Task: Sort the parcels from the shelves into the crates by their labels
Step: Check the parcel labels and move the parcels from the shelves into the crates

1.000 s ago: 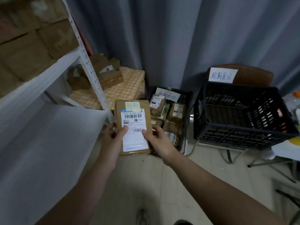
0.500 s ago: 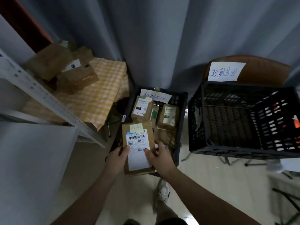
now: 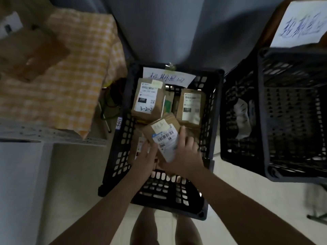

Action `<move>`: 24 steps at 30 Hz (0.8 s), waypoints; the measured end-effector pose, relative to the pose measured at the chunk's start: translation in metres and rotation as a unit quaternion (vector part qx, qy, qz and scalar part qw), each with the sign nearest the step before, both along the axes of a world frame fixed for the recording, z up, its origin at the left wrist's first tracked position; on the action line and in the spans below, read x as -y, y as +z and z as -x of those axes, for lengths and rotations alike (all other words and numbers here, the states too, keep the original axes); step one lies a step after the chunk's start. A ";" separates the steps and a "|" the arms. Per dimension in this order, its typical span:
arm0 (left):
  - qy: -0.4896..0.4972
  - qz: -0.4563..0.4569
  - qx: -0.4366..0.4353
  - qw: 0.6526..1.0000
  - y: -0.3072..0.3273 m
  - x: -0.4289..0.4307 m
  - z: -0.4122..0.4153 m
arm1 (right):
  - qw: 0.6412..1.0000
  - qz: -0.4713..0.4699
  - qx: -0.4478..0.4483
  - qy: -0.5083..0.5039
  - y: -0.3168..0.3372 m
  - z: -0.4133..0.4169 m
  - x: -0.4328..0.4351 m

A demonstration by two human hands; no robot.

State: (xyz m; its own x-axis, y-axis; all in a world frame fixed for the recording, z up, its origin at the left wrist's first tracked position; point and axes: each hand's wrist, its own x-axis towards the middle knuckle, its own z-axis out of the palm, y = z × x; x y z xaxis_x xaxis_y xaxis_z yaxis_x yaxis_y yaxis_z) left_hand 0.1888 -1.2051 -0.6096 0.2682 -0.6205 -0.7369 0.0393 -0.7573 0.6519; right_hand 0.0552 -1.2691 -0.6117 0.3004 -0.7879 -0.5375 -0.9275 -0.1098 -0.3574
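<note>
Two hands of yours clamp one brown cardboard parcel (image 3: 160,131): your left hand (image 3: 144,157) takes its near-left edge and your right hand (image 3: 184,156) wraps over its right side. That hold leaves the white shipping label face up, likely so you can match it to the destination. The parcel sits tilted, low inside the near half of the black floor crate (image 3: 211,110); whether it already rests on the load beneath I cannot tell. Farther in, a parcel marked 220 (image 3: 146,99) and a smaller labelled parcel (image 3: 191,106) lie side by side under the crate's handwritten paper sign (image 3: 168,79). They leave only the near space free, so you probably have to set yours on top of or against them. To the right a second black crate (image 3: 283,112) stands higher, with its own paper sign (image 3: 300,20). To the left, a yellow checked cloth (image 3: 70,76) carries more boxes (image 3: 30,52), and a white metal shelf edge (image 3: 53,137) juts out near your left forearm.
</note>
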 end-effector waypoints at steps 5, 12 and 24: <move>-0.085 0.067 0.077 0.991 -0.033 0.037 -0.040 | 0.992 -0.027 -0.042 0.114 -0.036 0.004 0.058; -0.151 0.026 0.057 0.987 -0.088 0.065 -0.022 | 0.975 -0.037 -0.061 0.213 -0.068 0.022 0.084; -0.154 0.052 0.139 0.977 -0.124 0.063 0.003 | 0.966 0.001 -0.192 0.172 -0.095 0.019 0.053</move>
